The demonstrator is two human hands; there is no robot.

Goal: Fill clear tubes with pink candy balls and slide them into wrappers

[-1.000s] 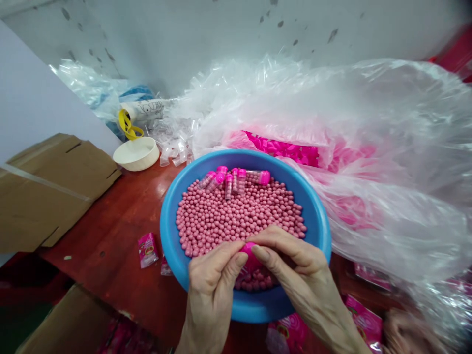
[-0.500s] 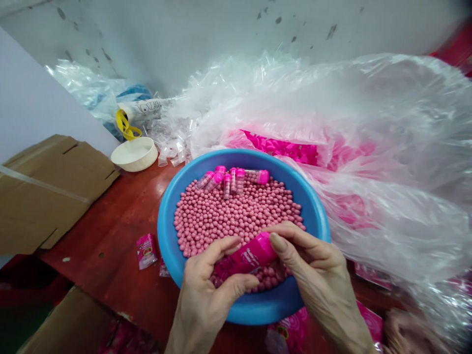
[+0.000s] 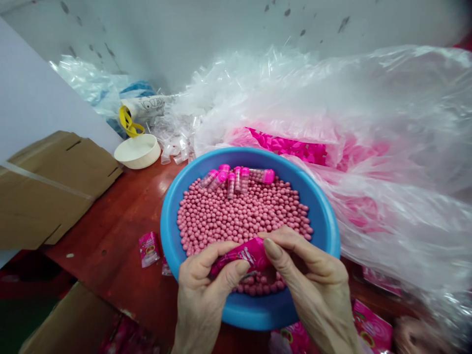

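Right hand [image 3: 313, 280] partly hides the basin [image 3: 170, 221] beside probable plastic bagging [image 3: 376, 103].

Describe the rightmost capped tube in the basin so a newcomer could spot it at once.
Find the big blue basin on the red table. Toward its far rim, pink-capped clear tubes lie on the pink balls. The rightmost tube lies crosswise, its cap pointing right, whereas the three just left of it have caps at their far ends.
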